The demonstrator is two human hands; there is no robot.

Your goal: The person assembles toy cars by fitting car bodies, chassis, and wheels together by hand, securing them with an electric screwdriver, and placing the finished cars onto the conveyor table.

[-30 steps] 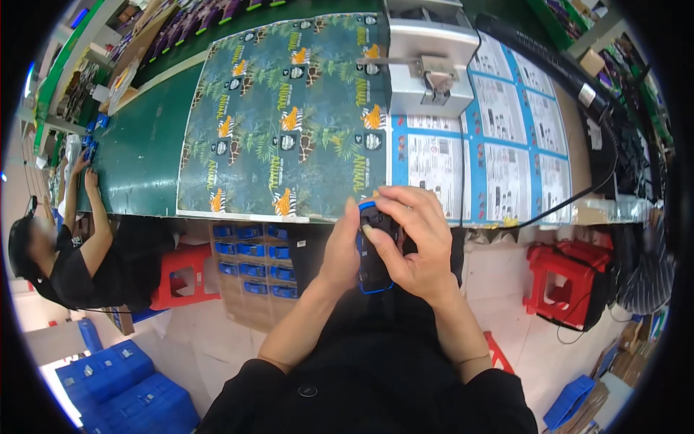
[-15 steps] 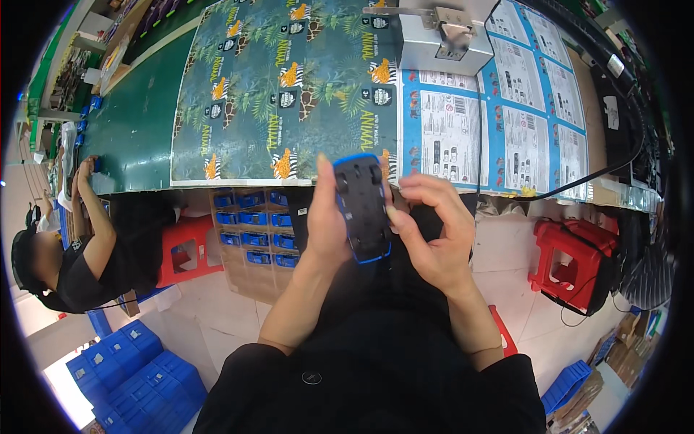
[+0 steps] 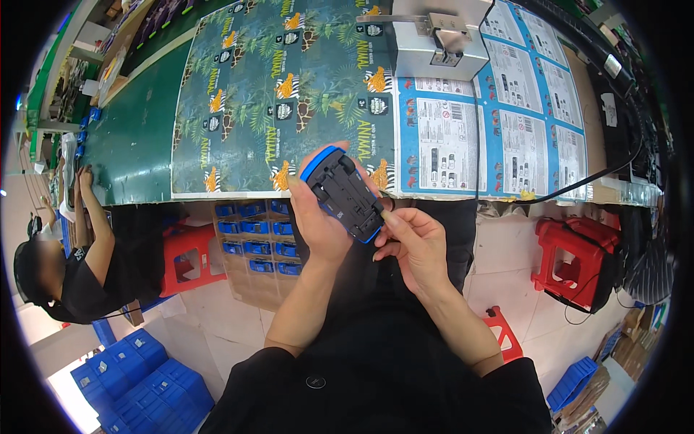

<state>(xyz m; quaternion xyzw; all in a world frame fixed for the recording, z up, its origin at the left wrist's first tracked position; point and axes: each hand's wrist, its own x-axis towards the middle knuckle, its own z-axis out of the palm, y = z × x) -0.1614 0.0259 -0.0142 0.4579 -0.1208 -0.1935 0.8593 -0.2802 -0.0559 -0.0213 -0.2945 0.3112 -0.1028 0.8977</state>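
Note:
A blue toy car [image 3: 345, 194] is held belly up over my lap, just off the near edge of the bench, with its black underside and wheels showing. My left hand [image 3: 322, 228] wraps around its left side, the thumb along the edge and the other fingers mostly hidden behind it. The car slants, its far end leaning to the left. At its near right end, by a wheel, my right hand [image 3: 416, 242] pinches the rim between thumb and fingers. Whether those fingertips also hold some small part cannot be made out.
Printed sheets [image 3: 246, 145] cover the bench, with a metal box device [image 3: 441, 50] at the back. Below the left side, a cardboard carton [image 3: 253, 283] carries rows of blue toy cars. Red stools [image 3: 571, 253] and blue crates [image 3: 144, 383] stand around. A co-worker [image 3: 79, 253] sits at left.
The toy car has turned so its far end leans left, and its underside faces me more clearly. My right hand has come from beside the car down to its near end.

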